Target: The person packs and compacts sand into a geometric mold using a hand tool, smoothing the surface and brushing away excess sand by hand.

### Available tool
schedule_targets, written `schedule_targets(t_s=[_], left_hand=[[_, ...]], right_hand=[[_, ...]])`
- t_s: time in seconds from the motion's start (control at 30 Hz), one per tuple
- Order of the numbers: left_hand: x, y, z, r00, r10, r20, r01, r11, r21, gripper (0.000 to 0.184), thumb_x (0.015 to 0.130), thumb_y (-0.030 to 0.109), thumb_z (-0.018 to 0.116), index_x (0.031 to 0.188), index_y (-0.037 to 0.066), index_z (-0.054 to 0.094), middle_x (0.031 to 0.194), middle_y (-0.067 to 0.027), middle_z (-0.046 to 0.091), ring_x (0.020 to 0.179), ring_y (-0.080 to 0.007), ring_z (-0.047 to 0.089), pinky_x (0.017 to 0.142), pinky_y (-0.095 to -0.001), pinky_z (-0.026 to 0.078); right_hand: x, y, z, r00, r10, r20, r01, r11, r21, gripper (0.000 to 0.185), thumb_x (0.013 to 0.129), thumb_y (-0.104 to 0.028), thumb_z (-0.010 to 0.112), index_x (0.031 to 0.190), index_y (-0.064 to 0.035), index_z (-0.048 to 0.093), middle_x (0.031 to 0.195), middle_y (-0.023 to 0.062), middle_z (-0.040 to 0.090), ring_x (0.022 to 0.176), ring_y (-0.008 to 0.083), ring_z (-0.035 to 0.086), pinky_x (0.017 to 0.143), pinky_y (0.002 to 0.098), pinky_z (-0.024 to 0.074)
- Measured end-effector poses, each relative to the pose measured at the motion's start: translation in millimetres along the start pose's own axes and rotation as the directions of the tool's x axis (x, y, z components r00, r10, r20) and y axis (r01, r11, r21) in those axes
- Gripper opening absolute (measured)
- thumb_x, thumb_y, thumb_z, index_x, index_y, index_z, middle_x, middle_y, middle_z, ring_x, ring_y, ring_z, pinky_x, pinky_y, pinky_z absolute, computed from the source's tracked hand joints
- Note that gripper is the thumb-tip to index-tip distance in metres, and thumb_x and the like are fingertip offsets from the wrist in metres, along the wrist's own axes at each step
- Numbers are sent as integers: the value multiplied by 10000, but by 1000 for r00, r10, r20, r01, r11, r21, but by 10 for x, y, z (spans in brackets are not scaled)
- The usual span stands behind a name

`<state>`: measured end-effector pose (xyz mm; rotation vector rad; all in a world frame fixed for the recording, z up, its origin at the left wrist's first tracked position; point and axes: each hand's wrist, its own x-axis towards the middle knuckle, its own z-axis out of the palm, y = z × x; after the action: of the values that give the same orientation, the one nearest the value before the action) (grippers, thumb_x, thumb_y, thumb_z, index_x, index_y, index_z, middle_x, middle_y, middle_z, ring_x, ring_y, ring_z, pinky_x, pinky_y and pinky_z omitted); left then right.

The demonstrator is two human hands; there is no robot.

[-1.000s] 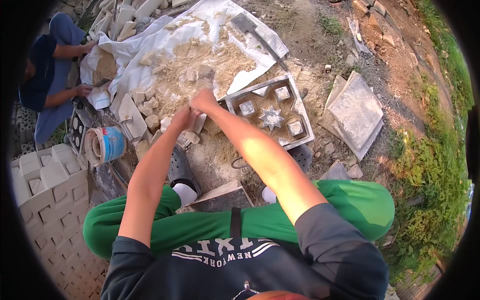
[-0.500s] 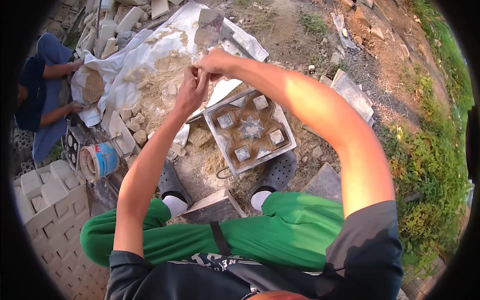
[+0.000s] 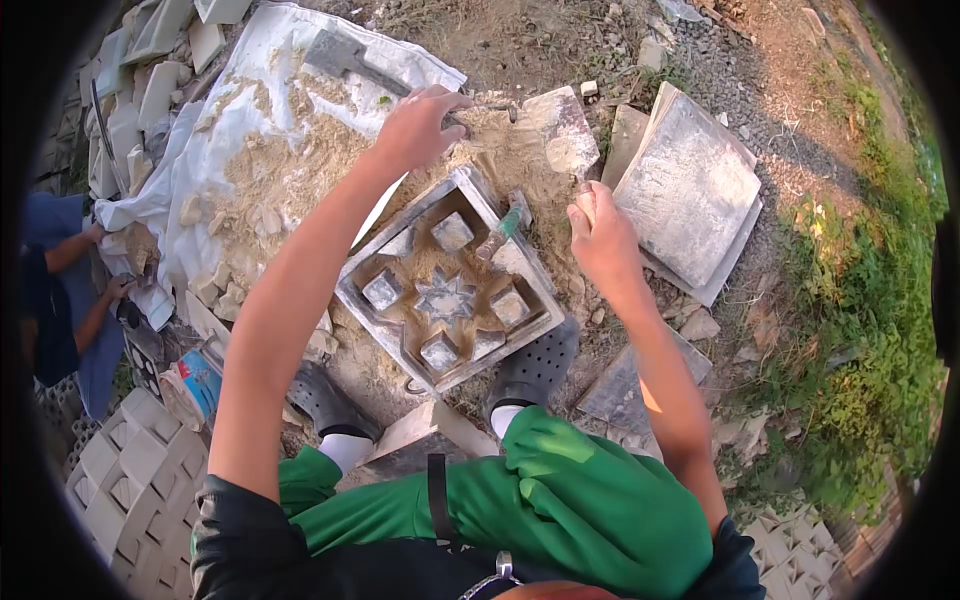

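Observation:
My right hand (image 3: 607, 240) is closed around the wooden handle of a trowel (image 3: 568, 140), whose pale-crusted blade points away from me. At the far edge of the sand, my left hand (image 3: 415, 128) is curled, thumb and forefinger round something dark that I cannot make out. A thin rod-like piece (image 3: 492, 106) shows by its fingertips. Below both hands a square metal mold (image 3: 387, 338) stands between my feet, with raised blocks and a central star (image 3: 444, 297) inside. Across its right wall rests a short tool with a green part (image 3: 508, 226).
Pale sand (image 3: 270, 165) lies heaped on a white sheet (image 3: 265, 50). Stacked flat plates (image 3: 690, 190) are at the right. Patterned blocks (image 3: 140, 470) and a blue-sided bucket (image 3: 190, 390) stand at the left, where another person's hands (image 3: 120, 285) work.
My hands have parted: the right moved right and toward me with the trowel, the left stayed at the sand. The view has shifted, and the mold's inner walls show more deeply.

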<state>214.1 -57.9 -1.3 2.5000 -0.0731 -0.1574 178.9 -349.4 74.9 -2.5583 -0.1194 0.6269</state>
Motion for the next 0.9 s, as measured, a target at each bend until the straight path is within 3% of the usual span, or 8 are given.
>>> schedule_targets(t_s=[0.07,0.17,0.37,0.5,0.6,0.73,0.77,0.9], left_hand=[[105,-34,21,978,75,197,-107,982,157,297,833,284,689,1111,179,669,1130,-74,619,1142,-279,549,1033,-460,399],[135,-35,60,944,197,266,-271,922,275,307,807,275,717,1085,159,664,1093,-55,624,1129,-259,552,1005,-446,406],[152,-113,177,911,352,215,-409,835,367,244,831,323,672,961,118,645,991,-59,600,1076,-237,561,984,-447,385],[114,-31,199,923,334,190,-384,804,453,262,825,345,668,947,116,632,969,-59,599,1041,-232,571,960,-442,389],[107,53,140,934,150,323,-301,816,493,283,812,355,672,974,127,626,949,-62,600,1012,-224,578,943,-432,391],[121,17,164,952,151,268,-234,920,314,339,788,379,702,1000,119,652,1006,-71,627,1019,-260,610,940,-453,423],[117,12,194,959,178,222,-225,952,206,351,784,377,711,1013,115,665,1046,-71,638,1015,-281,622,935,-459,440],[141,-4,282,961,159,224,-200,964,173,351,796,362,716,1030,102,687,1074,-79,659,976,-311,642,894,-447,486]], right_hand=[[-65,47,137,998,-17,-67,14,999,-51,392,945,-186,548,1260,31,463,1125,275,611,994,438,617,837,487,500],[-86,99,248,992,-11,-122,-6,990,-141,400,946,-160,539,1279,32,430,1135,264,576,948,431,630,778,488,526],[-48,69,405,997,77,-26,-81,982,-171,371,966,-164,487,1284,16,420,1110,275,564,849,455,644,713,527,532],[-66,185,481,1000,-22,4,22,981,-190,394,972,-165,468,1318,16,409,1090,282,567,830,466,640,704,532,533],[-84,150,368,1000,-24,8,25,986,-165,427,965,-182,479,1342,6,415,1109,292,576,870,475,632,743,534,525],[-44,65,325,998,69,-5,-69,986,-154,448,954,-199,496,1354,-7,432,1140,294,587,917,479,625,790,536,514],[-44,73,353,998,68,-4,-68,986,-152,448,954,-199,496,1354,-7,432,1140,294,587,917,479,625,790,536,514],[-12,36,423,997,-19,81,30,991,-128,460,946,-199,515,1354,-4,437,1147,298,588,944,471,621,809,530,509]])
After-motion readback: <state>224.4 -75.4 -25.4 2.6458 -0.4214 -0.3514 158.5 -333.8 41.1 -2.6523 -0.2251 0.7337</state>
